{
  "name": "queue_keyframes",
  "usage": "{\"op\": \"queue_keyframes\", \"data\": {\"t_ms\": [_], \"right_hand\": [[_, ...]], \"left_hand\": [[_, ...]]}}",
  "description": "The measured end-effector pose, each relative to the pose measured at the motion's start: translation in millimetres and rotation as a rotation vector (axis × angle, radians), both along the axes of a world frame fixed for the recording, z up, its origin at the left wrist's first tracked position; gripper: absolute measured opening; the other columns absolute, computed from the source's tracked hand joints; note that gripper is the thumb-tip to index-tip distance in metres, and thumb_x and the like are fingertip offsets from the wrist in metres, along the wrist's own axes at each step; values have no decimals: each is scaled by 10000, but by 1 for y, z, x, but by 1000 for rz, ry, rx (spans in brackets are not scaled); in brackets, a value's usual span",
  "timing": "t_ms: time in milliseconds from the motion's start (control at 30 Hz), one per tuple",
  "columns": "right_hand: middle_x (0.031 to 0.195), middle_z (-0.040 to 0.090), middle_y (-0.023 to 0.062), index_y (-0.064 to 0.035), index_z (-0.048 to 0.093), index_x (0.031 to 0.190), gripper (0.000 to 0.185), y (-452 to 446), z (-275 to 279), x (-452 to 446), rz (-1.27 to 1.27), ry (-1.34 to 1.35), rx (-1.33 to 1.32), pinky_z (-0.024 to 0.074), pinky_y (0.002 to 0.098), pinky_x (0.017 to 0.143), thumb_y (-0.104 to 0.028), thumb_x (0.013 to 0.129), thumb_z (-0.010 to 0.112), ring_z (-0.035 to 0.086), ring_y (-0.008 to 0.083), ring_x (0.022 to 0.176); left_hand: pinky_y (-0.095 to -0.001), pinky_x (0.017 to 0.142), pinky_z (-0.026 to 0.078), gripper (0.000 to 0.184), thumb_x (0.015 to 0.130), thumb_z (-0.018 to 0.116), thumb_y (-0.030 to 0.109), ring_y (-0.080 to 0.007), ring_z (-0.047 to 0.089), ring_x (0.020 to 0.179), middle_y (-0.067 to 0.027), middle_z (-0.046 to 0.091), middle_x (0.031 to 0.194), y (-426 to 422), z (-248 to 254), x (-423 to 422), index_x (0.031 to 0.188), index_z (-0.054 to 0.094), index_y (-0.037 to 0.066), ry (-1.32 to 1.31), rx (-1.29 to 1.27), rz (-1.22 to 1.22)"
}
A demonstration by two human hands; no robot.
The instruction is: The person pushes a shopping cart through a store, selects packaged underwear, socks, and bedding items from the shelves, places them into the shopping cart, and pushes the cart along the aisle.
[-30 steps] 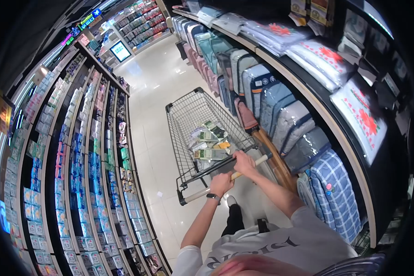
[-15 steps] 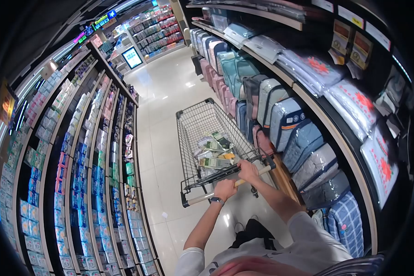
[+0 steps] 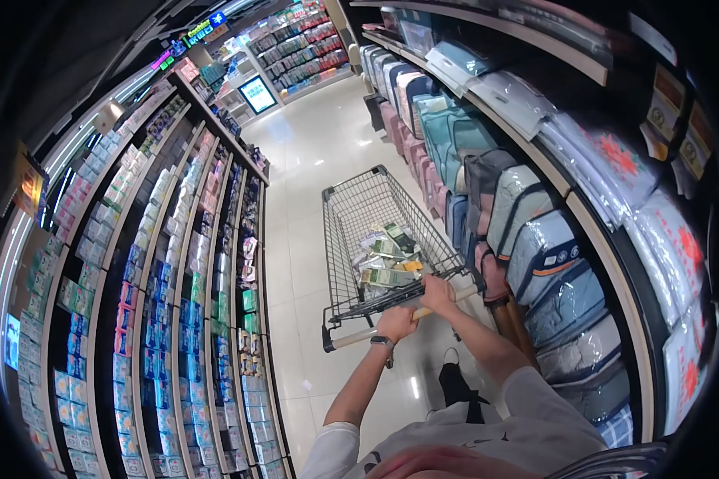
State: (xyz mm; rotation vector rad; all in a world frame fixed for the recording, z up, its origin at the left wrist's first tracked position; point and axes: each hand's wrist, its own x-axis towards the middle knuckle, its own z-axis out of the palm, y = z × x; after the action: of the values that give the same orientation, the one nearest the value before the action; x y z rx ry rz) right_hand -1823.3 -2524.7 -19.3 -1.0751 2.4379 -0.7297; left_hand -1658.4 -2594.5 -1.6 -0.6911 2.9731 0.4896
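A wire shopping cart (image 3: 351, 215) stands in front of me, angled slightly up and left. My left hand (image 3: 397, 323), with a dark watch (image 3: 382, 341) on its wrist, is wrapped round the cart's beige handle (image 3: 358, 338). Close beside it, nearer the handle's right part, my right hand (image 3: 437, 295) grips the same bar. Inside the basket lie several green and white packets (image 3: 387, 277) and a small yellow-orange item (image 3: 412, 265), heaped toward the handle end. Print on the packets is too small to read.
Shelves of small boxes and packs (image 3: 160, 319) line the left side. On the right, a shelf holds bagged bedding (image 3: 559, 247) and plastic-wrapped flat packs (image 3: 607, 160). The tiled floor (image 3: 311, 152) runs ahead toward a lit screen (image 3: 257, 94) and a stocked rack (image 3: 299, 44).
The cart and I have moved forward along the aisle, with the shelves on both sides sliding past. Both hands stay on the handle.
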Motion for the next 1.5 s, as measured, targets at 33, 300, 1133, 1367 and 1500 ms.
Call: {"op": "queue_keyframes", "data": {"t_ms": [33,300,1133,1367,1500], "right_hand": [[1069,743,167,-96,683,1116,369,-13,2,-9,7,-2,31,547,441,922,-79,748,707,706,358,1048],[1073,755,164,-120,713,1115,352,-101,7,-72,23,-38,107,550,422,935,-112,764,727,718,322,1079],[887,685,145,-124,686,931,99,-249,10,-164,-115,127,-290,517,479,836,-88,844,656,658,364,935],[808,638,97,-139,712,829,73,-283,9,-185,-146,313,-581,526,455,710,-91,816,659,642,313,822],[821,648,103,-94,701,827,97,-303,8,-205,-141,322,-581,541,402,701,-29,810,631,665,281,810]], "left_hand": [[-511,718,585,244,863,648,323,-395,719,776,-200,728,817,-11,0,-9,985,741,133,-6,4,-2],[-520,746,583,280,864,643,322,-402,713,813,-192,732,842,-96,3,-69,1068,729,151,-3,-1,22],[-529,688,573,219,838,657,299,-403,709,759,-186,711,766,-264,-2,-178,936,685,105,63,-25,-53],[-533,644,573,209,841,662,299,-399,712,717,-184,710,753,-302,0,-206,952,673,123,52,2,-56],[-523,618,568,205,849,672,308,-392,710,697,-169,712,740,-323,-1,-224,946,671,127,62,-1,-48]]}}
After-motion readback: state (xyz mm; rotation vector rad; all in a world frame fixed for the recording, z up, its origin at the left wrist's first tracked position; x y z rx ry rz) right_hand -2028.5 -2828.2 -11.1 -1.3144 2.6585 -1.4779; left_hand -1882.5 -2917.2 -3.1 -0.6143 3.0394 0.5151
